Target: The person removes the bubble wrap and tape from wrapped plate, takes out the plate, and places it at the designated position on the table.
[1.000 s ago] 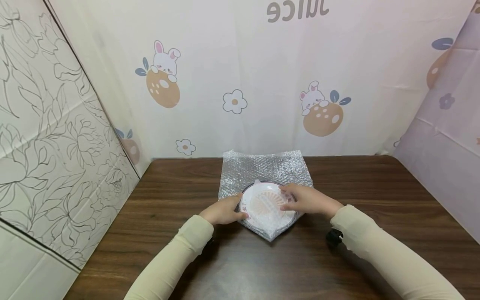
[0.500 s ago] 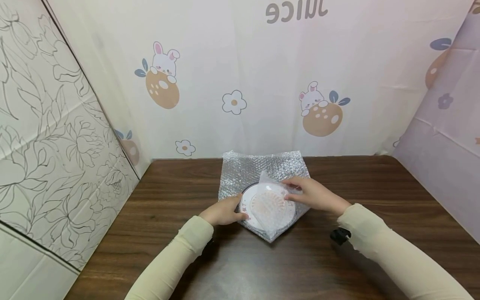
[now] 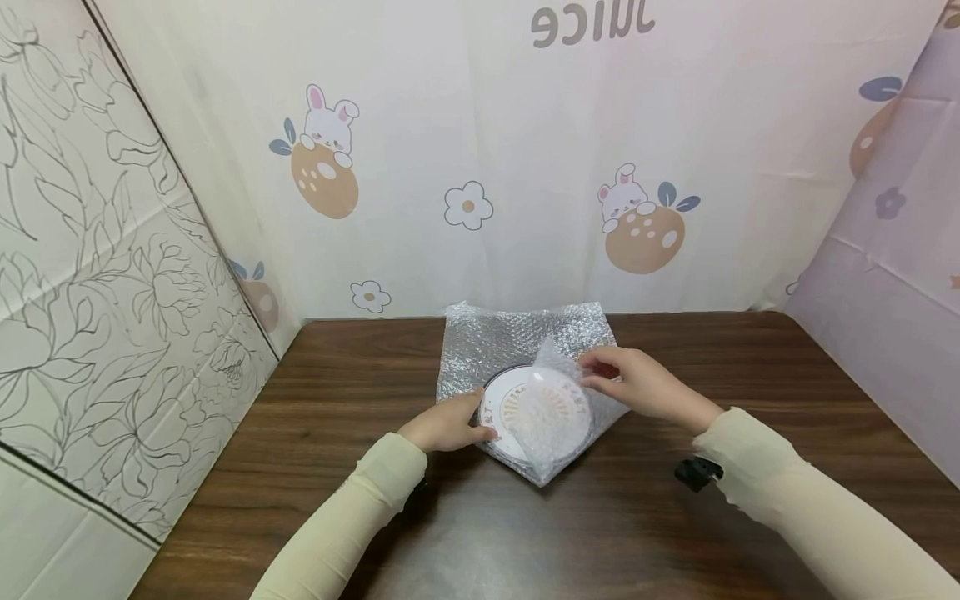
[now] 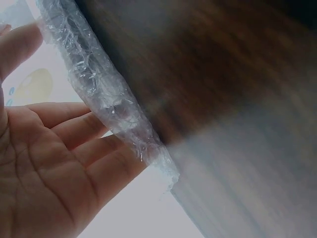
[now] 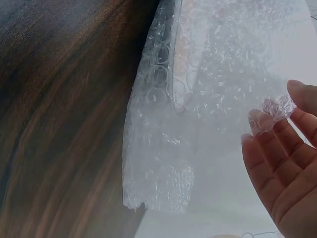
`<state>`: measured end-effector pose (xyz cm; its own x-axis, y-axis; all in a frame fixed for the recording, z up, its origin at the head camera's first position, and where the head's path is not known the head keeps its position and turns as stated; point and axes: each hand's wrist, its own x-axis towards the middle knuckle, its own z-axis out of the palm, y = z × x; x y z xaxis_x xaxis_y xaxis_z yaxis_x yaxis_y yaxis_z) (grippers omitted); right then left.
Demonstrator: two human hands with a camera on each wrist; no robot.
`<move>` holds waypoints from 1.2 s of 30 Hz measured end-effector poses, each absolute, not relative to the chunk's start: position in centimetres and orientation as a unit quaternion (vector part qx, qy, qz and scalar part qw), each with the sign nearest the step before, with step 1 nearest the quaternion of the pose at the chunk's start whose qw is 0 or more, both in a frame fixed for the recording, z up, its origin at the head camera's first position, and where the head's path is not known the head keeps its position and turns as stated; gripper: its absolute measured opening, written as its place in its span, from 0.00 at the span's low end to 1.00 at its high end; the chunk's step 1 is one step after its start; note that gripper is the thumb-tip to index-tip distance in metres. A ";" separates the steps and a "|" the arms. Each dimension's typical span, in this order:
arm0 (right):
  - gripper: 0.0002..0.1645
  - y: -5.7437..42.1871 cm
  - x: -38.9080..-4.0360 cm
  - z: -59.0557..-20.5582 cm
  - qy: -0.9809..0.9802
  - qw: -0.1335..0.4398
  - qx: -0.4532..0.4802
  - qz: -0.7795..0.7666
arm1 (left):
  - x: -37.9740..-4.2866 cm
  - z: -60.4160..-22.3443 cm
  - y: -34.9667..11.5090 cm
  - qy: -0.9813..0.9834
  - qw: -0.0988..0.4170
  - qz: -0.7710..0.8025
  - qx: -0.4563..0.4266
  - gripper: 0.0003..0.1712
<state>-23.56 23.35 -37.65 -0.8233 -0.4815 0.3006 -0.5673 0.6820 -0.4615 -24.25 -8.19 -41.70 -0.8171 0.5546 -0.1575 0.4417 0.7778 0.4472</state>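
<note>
A round white plate with a dark rim line and an orange pattern lies on a sheet of bubble wrap. My left hand grips the plate's left edge through the wrap, thumb on top. In the left wrist view its fingers go under the wrapped edge. Beyond the plate's right edge, my right hand pinches a corner of a bubble wrap flap, lifted and folded across the plate's right part. The right wrist view shows this crumpled corner between thumb and fingertips.
Everything lies on a dark wood-grain table. Behind it hangs a pale printed curtain, and a flower-patterned panel stands at the left. The wrap's far edge reaches close to the table's back edge.
My right hand has moved to the right and slightly back, drawing the bubble wrap flap off the plate's left part. The left hand has stayed in place on the edge.
</note>
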 end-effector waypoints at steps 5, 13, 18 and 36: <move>0.08 24.0 -23.1 -37.2 -0.909 0.074 0.285 0.293 | -24.3 -41.8 -8.2 0.933 0.141 0.197 0.267 0.48; 0.08 25.1 -22.3 -36.7 -0.899 0.053 0.277 0.334 | -24.3 -41.8 -8.3 0.933 0.146 0.197 0.263 0.48; 0.08 25.7 -21.7 -36.4 -0.898 0.036 0.275 0.341 | -24.3 -41.8 -8.3 0.934 0.145 0.195 0.264 0.49; 0.08 28.6 -20.5 -36.6 -0.882 -0.004 0.296 0.366 | -24.4 -42.0 -8.3 0.933 0.146 0.197 0.263 0.49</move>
